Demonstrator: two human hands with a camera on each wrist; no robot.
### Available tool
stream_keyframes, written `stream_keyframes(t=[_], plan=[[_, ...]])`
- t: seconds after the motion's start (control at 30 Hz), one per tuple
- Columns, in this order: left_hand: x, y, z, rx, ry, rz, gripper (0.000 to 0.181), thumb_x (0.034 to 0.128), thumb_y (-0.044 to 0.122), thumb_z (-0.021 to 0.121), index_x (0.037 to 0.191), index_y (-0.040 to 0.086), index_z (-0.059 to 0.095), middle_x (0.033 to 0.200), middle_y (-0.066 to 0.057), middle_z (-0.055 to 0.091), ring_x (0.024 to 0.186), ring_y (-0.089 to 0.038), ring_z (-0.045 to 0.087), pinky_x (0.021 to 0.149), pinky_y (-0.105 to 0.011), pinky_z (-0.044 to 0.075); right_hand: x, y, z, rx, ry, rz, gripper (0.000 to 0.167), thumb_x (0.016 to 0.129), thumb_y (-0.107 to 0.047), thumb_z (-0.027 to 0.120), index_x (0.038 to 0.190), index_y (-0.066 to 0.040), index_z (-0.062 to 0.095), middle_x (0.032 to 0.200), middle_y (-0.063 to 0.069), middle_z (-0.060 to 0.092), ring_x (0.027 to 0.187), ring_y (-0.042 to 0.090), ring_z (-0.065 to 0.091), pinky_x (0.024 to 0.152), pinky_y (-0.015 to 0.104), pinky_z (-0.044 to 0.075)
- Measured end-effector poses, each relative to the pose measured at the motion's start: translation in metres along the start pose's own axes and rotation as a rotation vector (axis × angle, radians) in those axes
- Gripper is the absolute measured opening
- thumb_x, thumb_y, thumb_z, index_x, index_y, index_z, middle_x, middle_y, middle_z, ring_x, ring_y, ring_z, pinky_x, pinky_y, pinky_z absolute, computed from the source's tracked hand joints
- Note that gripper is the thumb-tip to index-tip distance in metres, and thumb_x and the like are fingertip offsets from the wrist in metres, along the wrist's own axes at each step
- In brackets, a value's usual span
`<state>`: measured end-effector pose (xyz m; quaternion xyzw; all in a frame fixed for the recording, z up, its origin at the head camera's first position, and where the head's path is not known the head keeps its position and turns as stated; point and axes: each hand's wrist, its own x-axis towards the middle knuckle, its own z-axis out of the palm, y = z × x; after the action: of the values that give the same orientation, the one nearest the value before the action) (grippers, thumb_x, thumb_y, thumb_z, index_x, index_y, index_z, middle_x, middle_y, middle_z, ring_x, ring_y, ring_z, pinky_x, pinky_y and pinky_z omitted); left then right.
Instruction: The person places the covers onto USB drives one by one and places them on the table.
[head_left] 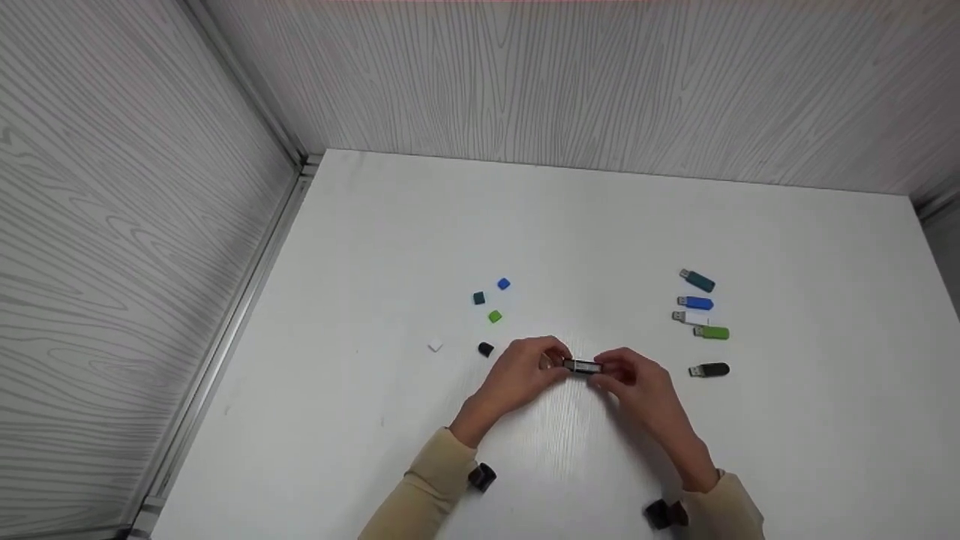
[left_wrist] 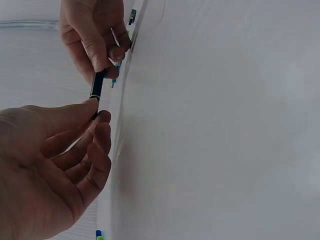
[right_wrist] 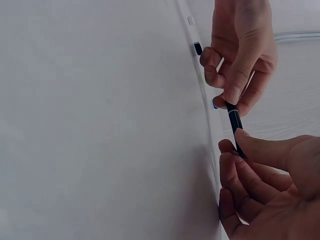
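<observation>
A dark USB flash drive point(head_left: 583, 366) with a thin light band near its left end is held between both hands above the white table. My left hand point(head_left: 527, 371) pinches the left end, its cap side, between thumb and forefinger. At the other end, the thumb and fingers of my right hand point(head_left: 637, 386) pinch the body. In the left wrist view the dark drive point(left_wrist: 98, 85) spans the gap between the two hands. The right wrist view shows the band on the drive point(right_wrist: 235, 120) close to the left thumb.
Loose caps lie to the left: blue point(head_left: 503, 283), teal point(head_left: 479, 298), green point(head_left: 495, 316), white point(head_left: 435, 346) and black point(head_left: 486, 349). On the right lie uncapped USB drives: teal point(head_left: 699, 280), blue point(head_left: 697, 303), white point(head_left: 694, 318), green point(head_left: 712, 332) and black point(head_left: 711, 370). Panel walls border the table point(head_left: 420, 217).
</observation>
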<state>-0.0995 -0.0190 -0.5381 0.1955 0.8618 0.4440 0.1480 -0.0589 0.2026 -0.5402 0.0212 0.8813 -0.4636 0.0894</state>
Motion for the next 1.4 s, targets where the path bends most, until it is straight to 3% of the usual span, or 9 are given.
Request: stream_keyframes(t=[0.37, 0.77, 1.0, 1.4], plan=[[0.007, 0.009, -0.002, 0.212, -0.041, -0.006, 0.019, 0.0989, 0.015, 0.074, 0.118, 0.012, 0.075, 0.106, -0.003, 0.075, 0.097, -0.014, 0.065, 0.090, -0.030, 0.053, 0.006, 0.000, 0.002, -0.108, 0.004, 0.002, 0.027, 0.094, -0.014, 0.080, 0.119, -0.011, 0.072, 0.107, 0.007, 0.075, 0.094, 0.018, 0.061, 0.085, 0.026, 0.050], [0.004, 0.009, 0.001, 0.341, -0.022, 0.020, 0.016, 0.0980, 0.017, 0.076, 0.113, 0.012, 0.074, 0.105, -0.002, 0.068, 0.090, -0.009, 0.057, 0.081, -0.024, 0.050, 0.006, -0.003, 0.005, -0.128, 0.017, -0.059, 0.020, 0.093, -0.005, 0.078, 0.113, -0.009, 0.073, 0.093, 0.006, 0.064, 0.087, 0.016, 0.053, 0.078, 0.026, 0.044], [0.005, 0.009, 0.001, 0.372, -0.024, 0.027, 0.014, 0.0982, 0.017, 0.076, 0.111, 0.012, 0.075, 0.102, -0.002, 0.068, 0.087, -0.009, 0.053, 0.078, -0.024, 0.048, 0.008, -0.005, 0.006, -0.149, 0.010, -0.051, 0.020, 0.093, -0.004, 0.078, 0.111, -0.008, 0.073, 0.092, 0.006, 0.063, 0.086, 0.017, 0.053, 0.077, 0.027, 0.043], [0.004, 0.012, -0.003, 0.326, -0.046, 0.014, 0.020, 0.0994, 0.017, 0.073, 0.118, 0.010, 0.071, 0.100, -0.004, 0.066, 0.085, -0.008, 0.047, 0.076, -0.023, 0.042, 0.006, -0.005, 0.006, -0.159, 0.019, -0.065, 0.025, 0.092, -0.002, 0.077, 0.117, -0.004, 0.072, 0.093, 0.008, 0.065, 0.086, 0.018, 0.053, 0.076, 0.026, 0.044]])
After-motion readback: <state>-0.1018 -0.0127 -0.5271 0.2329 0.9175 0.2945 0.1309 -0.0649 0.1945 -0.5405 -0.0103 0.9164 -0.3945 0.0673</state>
